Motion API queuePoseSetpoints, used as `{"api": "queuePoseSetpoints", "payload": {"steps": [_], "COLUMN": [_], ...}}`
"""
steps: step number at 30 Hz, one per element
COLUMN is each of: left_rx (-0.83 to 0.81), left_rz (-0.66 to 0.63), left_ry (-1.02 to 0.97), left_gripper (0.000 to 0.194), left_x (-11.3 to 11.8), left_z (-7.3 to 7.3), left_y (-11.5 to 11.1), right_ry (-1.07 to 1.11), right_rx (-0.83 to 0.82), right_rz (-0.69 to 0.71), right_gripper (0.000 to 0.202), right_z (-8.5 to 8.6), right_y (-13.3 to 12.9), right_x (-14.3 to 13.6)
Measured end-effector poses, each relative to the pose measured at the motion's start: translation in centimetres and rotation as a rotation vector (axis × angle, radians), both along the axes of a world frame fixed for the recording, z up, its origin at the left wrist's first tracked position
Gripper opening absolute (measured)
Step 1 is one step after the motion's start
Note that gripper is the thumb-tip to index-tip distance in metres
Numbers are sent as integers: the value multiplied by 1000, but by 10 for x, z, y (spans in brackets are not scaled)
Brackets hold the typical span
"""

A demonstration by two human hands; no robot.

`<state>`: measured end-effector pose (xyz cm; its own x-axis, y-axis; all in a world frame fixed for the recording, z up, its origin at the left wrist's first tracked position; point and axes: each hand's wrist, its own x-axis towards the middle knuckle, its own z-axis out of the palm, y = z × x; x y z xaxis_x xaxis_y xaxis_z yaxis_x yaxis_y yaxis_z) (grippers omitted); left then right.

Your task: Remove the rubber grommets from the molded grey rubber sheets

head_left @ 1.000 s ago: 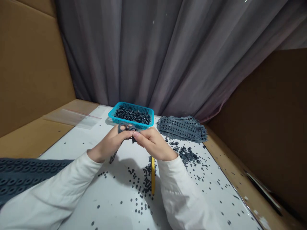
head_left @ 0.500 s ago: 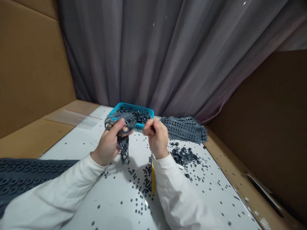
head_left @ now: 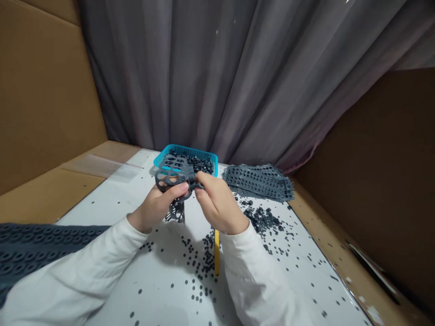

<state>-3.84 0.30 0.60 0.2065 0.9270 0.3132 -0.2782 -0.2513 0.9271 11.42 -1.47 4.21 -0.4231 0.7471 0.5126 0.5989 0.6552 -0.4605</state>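
Note:
A dark grey rubber sheet full of round holes (head_left: 175,174) is bent over in my left hand (head_left: 158,203), thumb on top, with its lower end hanging down. My right hand (head_left: 217,199) pinches a small ring-shaped piece at the sheet's right edge, thumb and forefinger closed; whether it is still joined to the sheet I cannot tell. Just behind the sheet stands a blue basket (head_left: 212,158) holding many small black pieces. Beneath my right wrist lies a yellow-handled tool (head_left: 216,253), its upper part hidden.
Stacked perforated sheets (head_left: 260,181) lie at the back right, near a heap of small dark pieces (head_left: 263,219). Larger sheets with rings (head_left: 41,246) lie at the left. Small discs are scattered over the white table (head_left: 163,290). A clear plastic bag (head_left: 105,167) lies back left; cardboard walls flank both sides.
My right hand has moved left from beside the sheet to its right edge and now grips there. The sheet in my left hand has turned slightly and shifted right.

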Motion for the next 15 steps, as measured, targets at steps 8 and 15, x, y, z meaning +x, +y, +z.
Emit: {"api": "queuePoseSetpoints", "payload": {"steps": [8, 15], "left_rx": [-213, -350], "left_rz": [13, -56], "left_ry": [-158, -445], "left_gripper": [13, 31], "left_x": [7, 12], "left_z": [7, 12], "left_y": [0, -3], "right_ry": [186, 1024], "right_rx": [18, -379], "right_rz": [129, 270], "right_gripper": [21, 30], "right_z": [-16, -47], "right_y": [12, 23], "right_x": [-5, -30]}}
